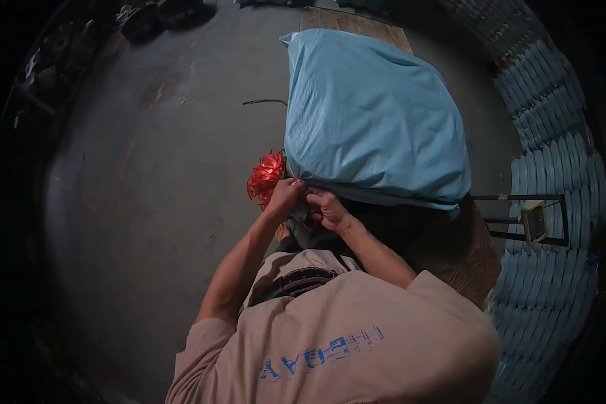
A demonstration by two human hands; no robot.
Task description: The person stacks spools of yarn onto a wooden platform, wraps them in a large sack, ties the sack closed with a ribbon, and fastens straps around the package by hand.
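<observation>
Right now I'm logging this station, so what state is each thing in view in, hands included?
Blue sack: bulging, lying over the wooden surface; closure unclear.
Red strands: splayed in a tuft beside the left hand.
Left hand: fingers bent, seemingly pinching the sack's near left corner.
Right hand: fingers curled in beside it; contents hidden.
Blue stacks: piled in layers.
Small box: within a dark frame; face unreadable.

Two hands (285, 195) (327, 210), one blue sack (377, 114), one red bundle (265, 175)
</observation>
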